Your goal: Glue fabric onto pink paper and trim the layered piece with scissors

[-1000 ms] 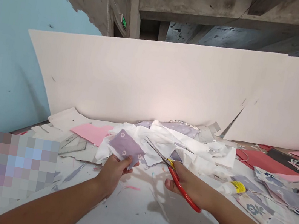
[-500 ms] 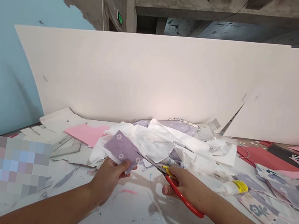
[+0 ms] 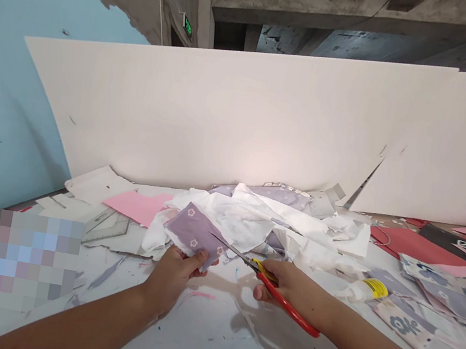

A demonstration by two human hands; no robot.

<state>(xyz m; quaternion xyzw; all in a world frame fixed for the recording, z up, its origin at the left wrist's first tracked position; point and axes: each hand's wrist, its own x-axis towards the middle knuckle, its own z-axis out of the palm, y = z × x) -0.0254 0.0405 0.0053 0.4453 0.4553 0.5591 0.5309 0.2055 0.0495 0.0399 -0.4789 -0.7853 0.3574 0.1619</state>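
Background: bare concrete beams [image 3: 332, 6], a pale blue wall [image 3: 4, 100], and a large white board [image 3: 209, 105] standing behind the table.
Surface: paint-spattered white worktable [image 3: 197, 335], strewn with scraps.
Left hand [image 3: 170, 283]: thumb and fingers pinching the lilac floral fabric [image 3: 193, 236] by its lower edge, just above the table.
Right hand [image 3: 281, 287]: fingers clenched around the red-handled scissors [image 3: 286, 305].
Blades: across the fabric's right corner, tips over the cloth.
Just behind: heap of white fabric [image 3: 247, 221].
Left of the heap: pink paper [image 3: 136, 206], clear plastic ruler [image 3: 110, 225].
Farther right: white bottle with a yellow label [image 3: 363, 290], printed fabric pieces [image 3: 404, 325], red sheet [image 3: 409, 245].
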